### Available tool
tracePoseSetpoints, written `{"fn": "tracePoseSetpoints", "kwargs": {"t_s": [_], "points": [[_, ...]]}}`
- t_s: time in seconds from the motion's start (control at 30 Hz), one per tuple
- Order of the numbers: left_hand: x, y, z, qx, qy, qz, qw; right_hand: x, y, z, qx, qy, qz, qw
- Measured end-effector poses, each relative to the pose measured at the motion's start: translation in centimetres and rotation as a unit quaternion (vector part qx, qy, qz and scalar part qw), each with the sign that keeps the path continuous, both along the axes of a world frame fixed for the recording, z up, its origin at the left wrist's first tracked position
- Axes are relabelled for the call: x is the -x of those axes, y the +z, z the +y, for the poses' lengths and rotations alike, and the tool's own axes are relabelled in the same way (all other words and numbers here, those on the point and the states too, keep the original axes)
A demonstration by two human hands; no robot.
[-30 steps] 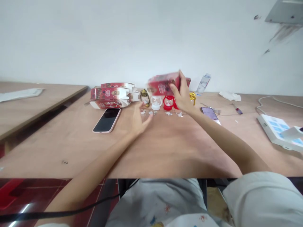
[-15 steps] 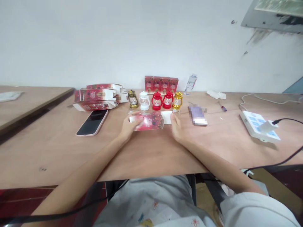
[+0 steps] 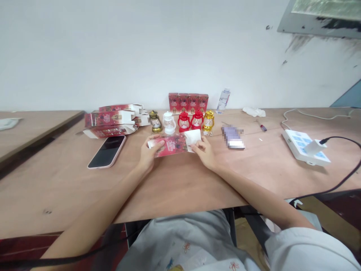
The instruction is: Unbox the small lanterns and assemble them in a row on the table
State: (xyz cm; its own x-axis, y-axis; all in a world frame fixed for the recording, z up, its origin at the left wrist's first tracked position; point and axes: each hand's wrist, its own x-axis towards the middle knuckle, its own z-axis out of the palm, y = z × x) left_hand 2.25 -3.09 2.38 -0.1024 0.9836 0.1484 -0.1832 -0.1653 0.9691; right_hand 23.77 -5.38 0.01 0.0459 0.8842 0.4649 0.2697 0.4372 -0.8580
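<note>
A red printed cardboard box (image 3: 174, 144) with white end flaps is held level between my hands, just above the table. My left hand (image 3: 148, 151) grips its left end, thumb lying across the printed front. At the other end my right hand (image 3: 205, 152) pinches the white flap, which is bent over. Right behind the box stands a row of small toy lanterns: a bronze lantern (image 3: 155, 122), a white lantern (image 3: 169, 123), two red lanterns (image 3: 184, 122) and a gold lantern (image 3: 208, 121).
Upright red boxes (image 3: 188, 103) stand against the wall beside a water bottle (image 3: 223, 101). Open box sleeves (image 3: 109, 118) are piled at left, above a phone (image 3: 107, 152). Rightward lie a blurred purple item (image 3: 232, 136), crumpled tissue (image 3: 254, 111), a screwdriver (image 3: 263, 127) and a power strip (image 3: 306, 148).
My right hand has shifted its hold: its fingers now curl over the white flap, which is folded more toward me. The box tilts slightly. The whole view has shifted a little.
</note>
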Motion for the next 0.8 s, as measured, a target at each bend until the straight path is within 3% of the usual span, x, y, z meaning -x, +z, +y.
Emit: {"fn": "tracePoseSetpoints", "kwargs": {"t_s": [0.1, 0.17, 0.37, 0.47, 0.57, 0.67, 0.8], "points": [[0.1, 0.1, -0.5, -0.084, 0.008, 0.108, 0.991, 0.2, -0.3, 0.3, 0.048, 0.035, 0.068, 0.996], [0.2, 0.4, -1.1, -0.17, 0.016, 0.193, 0.966, 0.4, -0.5, 0.4, 0.091, 0.065, 0.122, 0.986], [0.3, 1.3, -2.3, -0.437, 0.041, 0.351, 0.827, 0.3, -0.4, 0.6, 0.157, 0.086, 0.228, 0.957], [0.7, 1.4, -2.1, -0.453, 0.082, 0.366, 0.809, -0.5, 0.1, 1.2, 0.135, 0.073, 0.297, 0.942], [1.2, 1.2, -1.7, -0.412, 0.124, 0.358, 0.829, -1.7, 0.9, 1.9, 0.115, 0.054, 0.381, 0.916], [1.8, 1.4, -1.5, -0.391, 0.12, 0.365, 0.836, -3.1, 1.6, 2.7, 0.093, 0.021, 0.429, 0.898], [2.6, 2.2, -1.8, -0.407, 0.116, 0.432, 0.796, -4.4, 2.5, 3.5, 0.032, -0.097, 0.42, 0.902]]}}
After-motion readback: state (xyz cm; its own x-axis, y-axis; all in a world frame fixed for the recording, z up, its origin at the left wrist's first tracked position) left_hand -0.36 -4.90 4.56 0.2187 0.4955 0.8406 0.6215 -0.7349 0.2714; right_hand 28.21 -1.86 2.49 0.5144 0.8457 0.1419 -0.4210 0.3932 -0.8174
